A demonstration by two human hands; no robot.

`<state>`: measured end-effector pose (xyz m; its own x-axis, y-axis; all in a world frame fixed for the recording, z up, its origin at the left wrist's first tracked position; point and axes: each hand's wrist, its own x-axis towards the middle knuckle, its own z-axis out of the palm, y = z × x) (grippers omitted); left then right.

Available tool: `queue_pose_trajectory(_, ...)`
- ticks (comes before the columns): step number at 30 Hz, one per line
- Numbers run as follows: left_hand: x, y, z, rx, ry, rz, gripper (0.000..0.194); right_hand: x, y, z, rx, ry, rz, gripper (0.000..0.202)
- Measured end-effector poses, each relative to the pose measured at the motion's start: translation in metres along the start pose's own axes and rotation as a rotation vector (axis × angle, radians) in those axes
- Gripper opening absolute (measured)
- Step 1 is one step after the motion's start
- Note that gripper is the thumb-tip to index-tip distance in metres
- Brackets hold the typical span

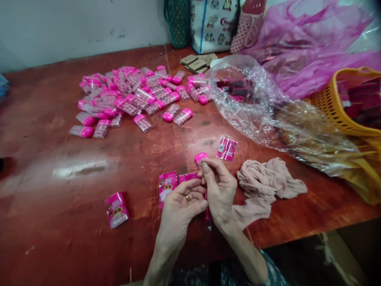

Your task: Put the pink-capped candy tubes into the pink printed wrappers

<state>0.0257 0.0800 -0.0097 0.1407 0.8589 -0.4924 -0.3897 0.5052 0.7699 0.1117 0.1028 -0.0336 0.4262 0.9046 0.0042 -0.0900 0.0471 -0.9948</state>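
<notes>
In the head view, my right hand (220, 188) is closed in a pinch, its thumb and fingertips against a small clear candy container with a pink cap (201, 157). The fingers cover most of the container's body. My left hand (186, 200), with a ring on one finger, is curled close beside the right fingertips; what it grips, if anything, is hidden. Beneath and behind the left fingers are printed pink wrappers (167, 184), partly covered. Another pink wrapper (117, 209) lies to the left, and a shiny one (226, 149) lies beyond my right hand.
A heap of pink-capped candy containers (131, 93) covers the back of the red table (74, 206). A crumpled beige cloth (262, 182) lies right of my hands. Clear plastic (253, 103), a yellow basket (333, 99), cardboard pieces (196, 62) and bags (212, 28) stand behind.
</notes>
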Motion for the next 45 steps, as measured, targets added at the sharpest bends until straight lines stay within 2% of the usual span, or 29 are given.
queue_pose_trajectory(2,0.000,0.000,0.001,0.009,0.034,0.036,0.033,0.000,-0.006,-0.003,0.061,0.047,0.038,0.013)
queue_pose_trajectory(5,0.001,0.003,0.000,-0.030,0.129,0.108,0.031,-0.003,-0.019,-0.015,0.033,0.084,0.079,0.017)
queue_pose_trajectory(6,0.001,0.005,-0.002,-0.055,0.162,0.124,0.032,-0.005,-0.022,-0.021,0.004,0.043,0.127,0.018)
queue_pose_trajectory(10,0.003,0.012,-0.005,-0.144,0.250,0.144,0.033,-0.015,-0.028,-0.034,-0.025,-0.285,0.423,0.024)
queue_pose_trajectory(11,0.003,0.013,-0.005,-0.153,0.261,0.149,0.032,-0.017,-0.027,-0.035,-0.015,-0.317,0.472,0.023)
queue_pose_trajectory(13,0.002,0.014,-0.005,-0.157,0.278,0.165,0.031,-0.020,-0.025,-0.033,0.003,-0.288,0.513,0.022)
queue_pose_trajectory(17,0.000,0.008,-0.008,-0.075,0.296,0.236,0.026,-0.021,-0.023,-0.026,-0.005,-0.202,0.455,0.019)
queue_pose_trajectory(21,-0.002,0.003,-0.016,0.164,0.257,0.290,0.016,-0.021,-0.024,-0.024,-0.110,-0.171,0.244,0.004)
queue_pose_trajectory(24,-0.002,0.009,-0.022,0.353,0.150,0.325,0.007,-0.022,-0.025,-0.025,-0.156,-0.210,0.162,0.003)
queue_pose_trajectory(26,-0.002,0.016,-0.026,0.413,0.048,0.293,0.015,-0.022,-0.026,-0.027,-0.166,-0.256,0.148,0.003)
queue_pose_trajectory(28,-0.001,0.022,-0.029,0.385,-0.060,0.209,0.021,-0.021,-0.027,-0.029,-0.164,-0.292,0.139,0.003)
queue_pose_trajectory(30,0.000,0.025,-0.031,0.314,-0.106,0.153,0.023,-0.021,-0.028,-0.030,-0.157,-0.307,0.143,0.003)
queue_pose_trajectory(32,0.001,0.023,-0.031,0.264,-0.079,0.143,0.021,-0.021,-0.028,-0.030,-0.148,-0.298,0.153,0.004)
queue_pose_trajectory(35,0.003,0.017,-0.030,0.272,-0.037,0.140,0.008,-0.020,-0.028,-0.027,-0.144,-0.276,0.146,0.008)
queue_pose_trajectory(38,0.006,0.013,-0.030,0.277,-0.014,0.172,0.009,-0.018,-0.029,-0.024,-0.153,-0.297,0.109,0.009)
queue_pose_trajectory(41,0.008,0.012,-0.028,0.183,0.058,0.192,0.003,-0.016,-0.031,-0.022,-0.151,-0.310,0.105,0.010)
queue_pose_trajectory(45,0.010,0.013,-0.024,-0.002,0.177,0.183,0.006,-0.013,-0.031,-0.022,-0.161,-0.350,0.226,0.015)
